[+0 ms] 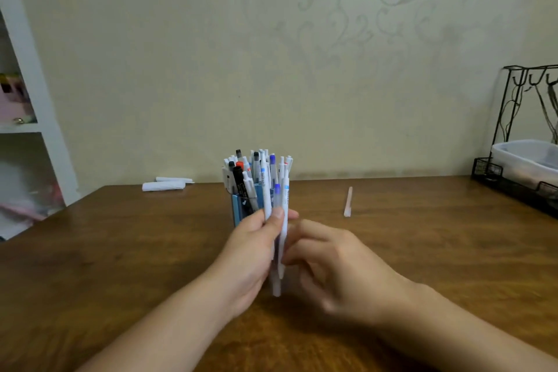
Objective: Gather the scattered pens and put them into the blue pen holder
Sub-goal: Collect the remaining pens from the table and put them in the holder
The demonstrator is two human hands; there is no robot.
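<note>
At the centre of the frame the left hand (253,246) was closed around a small bundle of white pens (279,229), thumb pressed across their barrels, holding them upright just in front of the holder (238,208). The right hand (335,269) sat against the bundle's lower part with fingers curled; motion blur hid whether it gripped the pens or merely steadied them. Held upright and together like this, the bundle seemed to be getting squared up so it could slide down into the holder in one go. The holder stood behind the hands, mid-frame, already crowded with pens whose black, red and blue caps fanned out above its rim, so space for more looked tight. One pale pen (348,202) lay alone on the bench (120,251) right of centre, well apart from the holder and probably still to be collected. The bench was dark brown wood with a visible grain. Two white rolled items (164,184) lay at its far edge, left of the holder. A black wire rack (513,118) holding a clear plastic tub (525,157) stood at the right edge, a white shelf (27,75) rose at the left, and pale patterned wallpaper (302,39) filled the background.
</note>
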